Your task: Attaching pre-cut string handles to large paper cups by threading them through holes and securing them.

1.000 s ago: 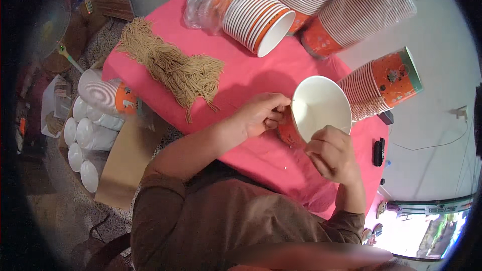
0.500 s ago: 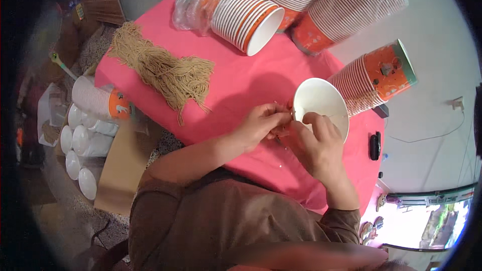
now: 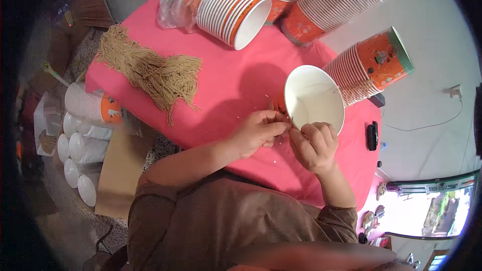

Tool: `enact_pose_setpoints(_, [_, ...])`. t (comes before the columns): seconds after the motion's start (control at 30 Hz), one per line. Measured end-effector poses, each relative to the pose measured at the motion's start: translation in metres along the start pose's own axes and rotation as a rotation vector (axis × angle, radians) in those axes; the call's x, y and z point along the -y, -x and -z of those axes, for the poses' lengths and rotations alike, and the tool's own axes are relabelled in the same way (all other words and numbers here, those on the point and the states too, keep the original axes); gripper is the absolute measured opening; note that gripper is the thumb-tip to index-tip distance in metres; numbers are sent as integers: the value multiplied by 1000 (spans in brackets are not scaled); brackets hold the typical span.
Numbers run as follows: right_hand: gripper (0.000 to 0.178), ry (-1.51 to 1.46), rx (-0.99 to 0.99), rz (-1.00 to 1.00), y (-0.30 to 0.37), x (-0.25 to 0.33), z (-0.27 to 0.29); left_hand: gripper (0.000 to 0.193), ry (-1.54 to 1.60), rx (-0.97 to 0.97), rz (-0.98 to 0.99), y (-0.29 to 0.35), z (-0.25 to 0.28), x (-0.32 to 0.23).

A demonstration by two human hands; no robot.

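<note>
A large paper bucket (image 3: 316, 95) with a white inside and orange outside lies tilted on the pink table, its mouth facing me. At its near left rim, my left hand (image 3: 261, 129) is closed with thumb and forefinger pinched. My right hand (image 3: 315, 145) is closed too, its fingertips meeting the left ones just in front of the rim. Whatever thin piece they pinch is too small to make out. To the left lies a bundle of tan cords (image 3: 150, 73).
Nested orange paper buckets (image 3: 371, 62) lie behind the tilted one. Another stack, partly in plastic (image 3: 231, 12), and taller stacks (image 3: 341, 5) line the far edge. A black object (image 3: 372, 136) sits at the right edge. White-mouthed buckets (image 3: 78, 145) stand by a cardboard box (image 3: 123, 170) at lower left.
My right fingers have come out of the bucket's mouth to its near rim, beside my left fingertips. The whole view has shifted slightly.
</note>
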State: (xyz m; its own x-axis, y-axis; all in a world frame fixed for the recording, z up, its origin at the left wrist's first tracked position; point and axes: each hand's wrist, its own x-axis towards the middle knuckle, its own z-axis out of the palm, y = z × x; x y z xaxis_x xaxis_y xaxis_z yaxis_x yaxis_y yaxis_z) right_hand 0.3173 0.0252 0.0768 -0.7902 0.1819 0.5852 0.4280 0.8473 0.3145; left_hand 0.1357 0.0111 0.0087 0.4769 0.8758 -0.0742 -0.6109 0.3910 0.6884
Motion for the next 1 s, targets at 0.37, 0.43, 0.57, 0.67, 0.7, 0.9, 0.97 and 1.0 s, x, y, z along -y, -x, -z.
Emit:
enact_pose_setpoints(0.37, [24, -97, 87, -54, 4, 10, -1, 12, 78, -293, -38, -1, -14, 14])
enact_pose_setpoints(0.43, [24, -89, 81, -40, 3, 10, -2, 9, 53, -320, -40, -2, -21, 10])
enact_pose_setpoints(0.57, [24, -49, 68, -51, 6, 9, -5, 9, 60, -256, 2, -2, -18, -4])
enact_pose_setpoints(0.67, [24, -40, 60, -45, 9, 9, -5, 10, 97, -185, 83, 2, -9, -5])
enact_pose_setpoints(0.7, [24, -34, 56, -41, 9, 9, -5, 10, 97, -184, 85, 2, -8, -4])
enact_pose_setpoints(0.9, [25, -22, 71, -16, 9, 10, -4, 9, 69, -132, 71, -5, -10, 4])
enact_pose_setpoints(0.97, [24, -14, 70, -9, 9, 10, -5, 11, 100, -249, 66, -5, -18, 2])
enact_pose_setpoints(1.0, [23, -6, 68, -2, 9, 11, -6, 11, 98, -249, 66, -5, -18, 1])
